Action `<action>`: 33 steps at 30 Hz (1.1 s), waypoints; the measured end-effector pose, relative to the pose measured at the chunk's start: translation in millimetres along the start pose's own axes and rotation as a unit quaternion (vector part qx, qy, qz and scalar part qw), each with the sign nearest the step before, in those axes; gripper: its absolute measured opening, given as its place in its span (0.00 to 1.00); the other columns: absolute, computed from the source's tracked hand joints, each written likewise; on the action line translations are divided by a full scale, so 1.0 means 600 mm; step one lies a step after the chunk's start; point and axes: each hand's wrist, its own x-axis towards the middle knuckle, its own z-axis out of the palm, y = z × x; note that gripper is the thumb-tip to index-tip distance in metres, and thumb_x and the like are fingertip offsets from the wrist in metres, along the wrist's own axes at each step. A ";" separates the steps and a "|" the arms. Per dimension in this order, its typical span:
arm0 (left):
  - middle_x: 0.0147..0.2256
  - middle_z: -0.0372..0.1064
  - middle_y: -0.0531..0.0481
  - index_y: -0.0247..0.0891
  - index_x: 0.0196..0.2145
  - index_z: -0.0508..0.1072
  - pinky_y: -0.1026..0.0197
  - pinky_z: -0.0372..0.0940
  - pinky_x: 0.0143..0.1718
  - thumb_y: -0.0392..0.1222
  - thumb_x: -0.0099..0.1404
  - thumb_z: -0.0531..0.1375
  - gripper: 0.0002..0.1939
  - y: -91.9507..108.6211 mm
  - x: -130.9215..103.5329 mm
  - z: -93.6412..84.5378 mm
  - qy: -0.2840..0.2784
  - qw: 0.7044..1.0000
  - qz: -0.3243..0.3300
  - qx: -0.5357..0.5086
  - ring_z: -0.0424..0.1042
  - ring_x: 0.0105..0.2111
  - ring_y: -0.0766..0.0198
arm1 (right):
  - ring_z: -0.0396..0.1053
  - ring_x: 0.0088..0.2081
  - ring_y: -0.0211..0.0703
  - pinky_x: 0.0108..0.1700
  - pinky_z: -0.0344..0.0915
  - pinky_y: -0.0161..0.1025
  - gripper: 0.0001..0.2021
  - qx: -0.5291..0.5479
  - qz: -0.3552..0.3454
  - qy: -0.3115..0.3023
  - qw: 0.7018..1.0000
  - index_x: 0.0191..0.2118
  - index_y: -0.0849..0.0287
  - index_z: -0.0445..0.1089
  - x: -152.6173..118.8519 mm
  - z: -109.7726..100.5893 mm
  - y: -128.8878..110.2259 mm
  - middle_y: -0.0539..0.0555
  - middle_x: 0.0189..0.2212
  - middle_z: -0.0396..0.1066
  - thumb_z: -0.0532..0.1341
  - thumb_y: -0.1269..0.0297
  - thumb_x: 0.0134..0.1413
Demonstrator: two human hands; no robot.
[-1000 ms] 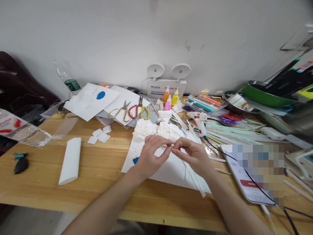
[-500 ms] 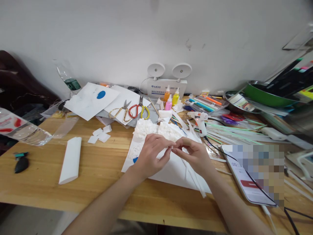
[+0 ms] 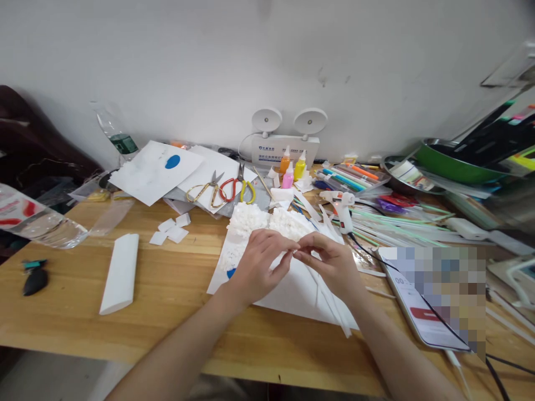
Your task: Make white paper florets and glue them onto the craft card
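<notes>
Over a white paper sheet (image 3: 292,301), my left hand (image 3: 267,264) and my right hand (image 3: 328,264) meet fingertip to fingertip. Both are closed in a pinch. Whatever lies between the fingertips is tiny and mostly hidden; I cannot make out its kind. Just behind the hands, white crumpled paper tufts (image 3: 246,220) cover the upper part of the sheet. A bit of blue (image 3: 230,273) shows beside my left wrist. Thin white paper strips (image 3: 334,312) lie under and beside my right hand.
A glue gun (image 3: 341,210) stands right of the tufts, its cord running past a phone (image 3: 422,306). Behind are scissors (image 3: 207,189), red-and-yellow-handled pliers (image 3: 238,186) and small paint bottles (image 3: 287,178). Folded white paper (image 3: 120,273), paper squares (image 3: 175,233) and a plastic bottle (image 3: 45,223) lie left.
Both hands stay pinched together in nearly the same place. The small whitish bit visible between the fingertips before is now more covered.
</notes>
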 end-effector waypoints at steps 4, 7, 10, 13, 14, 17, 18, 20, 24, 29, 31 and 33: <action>0.33 0.70 0.51 0.40 0.38 0.65 0.58 0.56 0.44 0.33 0.60 0.51 0.09 0.001 0.001 0.000 -0.001 1.000 -0.021 -0.004 0.65 0.38 0.63 | 0.63 0.28 0.39 0.32 0.61 0.39 0.03 -0.024 -0.040 0.017 0.999 0.28 0.57 0.68 -0.002 0.002 -0.002 0.51 0.25 0.66 0.61 0.64 0.47; 0.34 0.70 0.51 0.41 0.41 0.64 0.57 0.54 0.45 0.33 0.59 0.52 0.11 0.002 0.002 0.000 0.001 0.999 -0.047 -0.014 0.66 0.39 0.63 | 0.62 0.28 0.38 0.32 0.61 0.38 0.04 -0.018 -0.021 0.005 1.000 0.29 0.57 0.67 -0.003 0.003 -0.001 0.51 0.25 0.65 0.59 0.64 0.49; 0.32 0.70 0.53 0.41 0.39 0.66 0.56 0.52 0.45 0.34 0.59 0.53 0.10 0.003 0.003 0.000 -0.005 0.996 -0.093 -0.007 0.66 0.37 0.64 | 0.61 0.28 0.38 0.32 0.61 0.38 0.05 -0.001 -0.001 -0.021 1.000 0.29 0.58 0.65 -0.002 0.004 0.002 0.51 0.25 0.64 0.58 0.62 0.50; 0.29 0.70 0.55 0.41 0.31 0.68 0.55 0.51 0.44 0.34 0.59 0.53 0.06 0.003 0.004 0.001 -0.016 0.991 -0.130 -0.007 0.67 0.34 0.65 | 0.62 0.30 0.38 0.33 0.61 0.38 0.06 0.011 0.009 -0.029 0.999 0.30 0.58 0.65 -0.002 0.004 0.006 0.52 0.26 0.64 0.58 0.61 0.50; 0.29 0.71 0.55 0.41 0.30 0.68 0.56 0.51 0.43 0.34 0.59 0.53 0.06 0.004 0.005 0.000 -0.016 0.991 -0.136 -0.010 0.67 0.33 0.65 | 0.62 0.30 0.38 0.34 0.61 0.38 0.06 0.013 0.011 -0.030 0.999 0.30 0.58 0.65 -0.002 0.003 0.006 0.52 0.27 0.64 0.58 0.61 0.50; 0.28 0.70 0.56 0.40 0.29 0.68 0.56 0.51 0.42 0.35 0.59 0.53 0.05 0.005 0.007 0.000 -0.008 0.989 -0.145 -0.013 0.67 0.32 0.65 | 0.62 0.30 0.38 0.34 0.61 0.37 0.06 0.017 0.015 -0.039 0.999 0.30 0.58 0.65 -0.001 0.003 0.006 0.51 0.27 0.64 0.58 0.61 0.50; 0.28 0.70 0.56 0.40 0.28 0.68 0.56 0.51 0.42 0.35 0.59 0.53 0.04 0.006 0.007 0.000 -0.007 0.989 -0.146 -0.012 0.67 0.32 0.66 | 0.62 0.29 0.38 0.34 0.61 0.37 0.06 0.017 0.016 -0.043 0.999 0.30 0.58 0.65 -0.001 0.003 0.005 0.51 0.26 0.64 0.58 0.62 0.50; 0.27 0.70 0.56 0.40 0.28 0.67 0.57 0.52 0.42 0.35 0.58 0.54 0.04 0.007 0.008 -0.001 -0.005 0.989 -0.149 -0.009 0.67 0.31 0.66 | 0.61 0.29 0.37 0.33 0.61 0.37 0.05 0.016 0.016 -0.048 0.999 0.30 0.58 0.65 -0.001 0.004 0.004 0.51 0.26 0.64 0.58 0.62 0.50; 0.27 0.71 0.55 0.40 0.28 0.68 0.56 0.53 0.42 0.36 0.58 0.54 0.04 0.006 0.006 0.001 -0.014 0.989 -0.146 -0.009 0.67 0.32 0.65 | 0.62 0.29 0.38 0.33 0.61 0.37 0.06 0.011 0.014 -0.039 0.999 0.29 0.58 0.65 -0.002 0.006 0.004 0.51 0.26 0.65 0.59 0.61 0.49; 0.30 0.72 0.54 0.41 0.30 0.70 0.56 0.54 0.43 0.35 0.59 0.53 0.06 0.003 0.004 0.002 -0.019 0.989 -0.141 -0.025 0.68 0.33 0.64 | 0.62 0.28 0.38 0.32 0.61 0.37 0.07 -0.009 0.009 -0.031 0.999 0.29 0.58 0.66 -0.002 0.005 0.003 0.51 0.25 0.65 0.59 0.60 0.49; 0.30 0.72 0.54 0.41 0.31 0.70 0.56 0.55 0.42 0.35 0.59 0.53 0.06 0.003 0.004 0.002 -0.014 0.990 -0.139 -0.031 0.68 0.33 0.64 | 0.61 0.27 0.38 0.31 0.61 0.37 0.07 -0.015 0.005 -0.025 1.000 0.29 0.58 0.66 -0.001 0.005 0.002 0.51 0.25 0.66 0.59 0.60 0.49; 0.29 0.72 0.54 0.41 0.30 0.71 0.56 0.55 0.41 0.35 0.58 0.54 0.06 0.003 0.004 0.002 -0.008 0.990 -0.137 -0.038 0.68 0.32 0.64 | 0.61 0.27 0.38 0.31 0.61 0.37 0.06 -0.021 0.001 -0.013 1.000 0.28 0.58 0.66 -0.001 0.004 0.002 0.51 0.24 0.66 0.60 0.61 0.48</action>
